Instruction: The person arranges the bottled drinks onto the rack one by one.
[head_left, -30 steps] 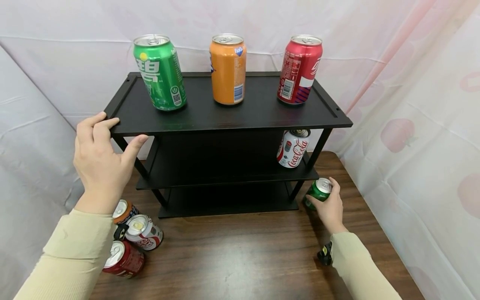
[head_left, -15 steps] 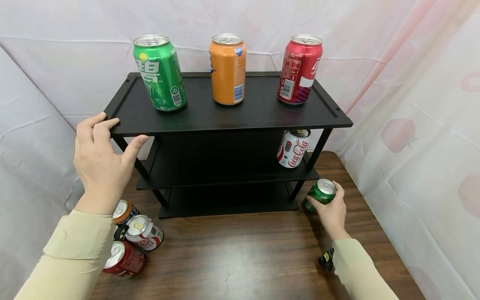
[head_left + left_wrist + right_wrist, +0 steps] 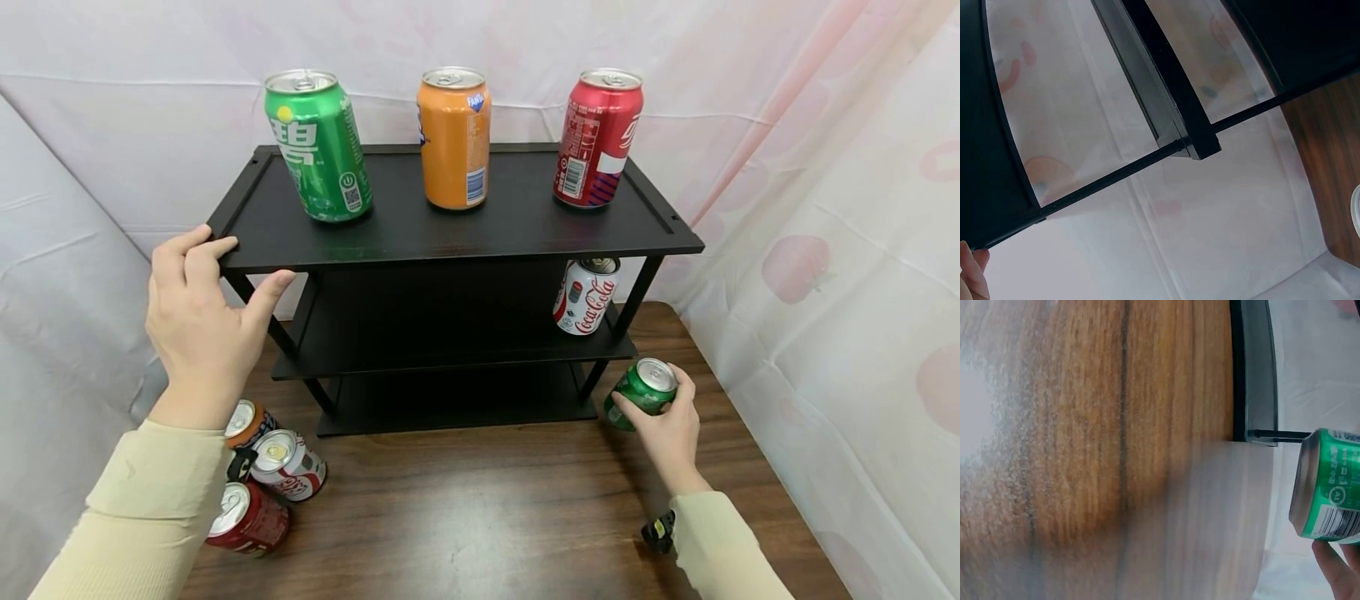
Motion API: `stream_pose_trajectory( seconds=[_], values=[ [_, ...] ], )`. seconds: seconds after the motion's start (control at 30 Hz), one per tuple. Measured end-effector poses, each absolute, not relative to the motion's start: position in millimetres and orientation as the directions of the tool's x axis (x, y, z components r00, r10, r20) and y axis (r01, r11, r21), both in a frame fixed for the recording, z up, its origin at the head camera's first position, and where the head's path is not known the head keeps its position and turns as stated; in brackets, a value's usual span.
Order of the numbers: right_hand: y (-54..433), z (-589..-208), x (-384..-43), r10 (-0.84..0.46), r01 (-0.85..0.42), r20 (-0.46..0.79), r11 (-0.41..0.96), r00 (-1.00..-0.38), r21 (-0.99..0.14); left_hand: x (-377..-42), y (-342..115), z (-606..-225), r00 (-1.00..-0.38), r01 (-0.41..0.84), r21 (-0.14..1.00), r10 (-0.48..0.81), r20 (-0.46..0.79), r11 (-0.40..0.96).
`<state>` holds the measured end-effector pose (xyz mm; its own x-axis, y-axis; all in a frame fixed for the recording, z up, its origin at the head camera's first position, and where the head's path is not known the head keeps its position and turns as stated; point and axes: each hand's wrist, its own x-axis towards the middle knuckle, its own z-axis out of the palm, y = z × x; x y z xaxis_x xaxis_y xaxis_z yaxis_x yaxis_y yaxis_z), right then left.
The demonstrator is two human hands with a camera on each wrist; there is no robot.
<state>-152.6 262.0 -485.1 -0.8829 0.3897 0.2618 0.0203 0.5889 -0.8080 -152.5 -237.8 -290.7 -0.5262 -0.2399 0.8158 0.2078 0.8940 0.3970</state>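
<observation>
A black three-tier shelf rack (image 3: 465,237) stands on the wooden table. My left hand (image 3: 202,317) grips its top left corner, fingers over the edge and thumb at the front; fingertips (image 3: 971,272) show at the shelf edge in the left wrist view. My right hand (image 3: 667,429) holds a green can (image 3: 641,392) to the right of the rack. The right wrist view shows that can's barcode side, with fingers (image 3: 1335,569) against it. On the top tier stand a green can (image 3: 318,150), an orange Fanta can (image 3: 453,142) and a red can (image 3: 598,142).
On the middle tier's right end stands a white Coca-Cola can (image 3: 587,298). Left of the rack, by the left forearm, are an orange can (image 3: 250,423), a white can (image 3: 291,467) and a dark red can (image 3: 251,518). Pale curtains surround the table (image 3: 465,508).
My right hand, with the green can, has shifted slightly right and toward me. The can's top tilts a little differently. My left hand has stayed on the rack's corner.
</observation>
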Motion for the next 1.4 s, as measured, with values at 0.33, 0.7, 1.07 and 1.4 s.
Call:
stream_pose_trajectory(
  seconds=[0.33,0.7,1.07,1.4],
  values=[
    [257.0,-468.3,-145.3,0.373,-0.047,0.356,0.632,-0.857,-0.774,-152.2,-237.8,-290.3,-0.523,0.208,0.393,-0.238,0.818,0.896],
    [246.2,-451.0,-140.8,0.322,-0.166,0.476,0.661,-0.818,-0.732,-152.2,-236.9,-289.7,-0.520,0.206,0.394,-0.241,0.819,0.896],
    [233.1,-426.2,-138.9,0.258,-0.244,0.465,0.589,-0.847,-0.770,-152.6,-237.2,-289.8,-0.517,0.208,0.389,-0.237,0.823,0.898],
    [220.0,-411.9,-138.5,0.211,-0.307,0.486,0.553,-0.848,-0.775,-152.8,-237.1,-290.3,-0.516,0.202,0.382,-0.234,0.824,0.902]
  ],
)
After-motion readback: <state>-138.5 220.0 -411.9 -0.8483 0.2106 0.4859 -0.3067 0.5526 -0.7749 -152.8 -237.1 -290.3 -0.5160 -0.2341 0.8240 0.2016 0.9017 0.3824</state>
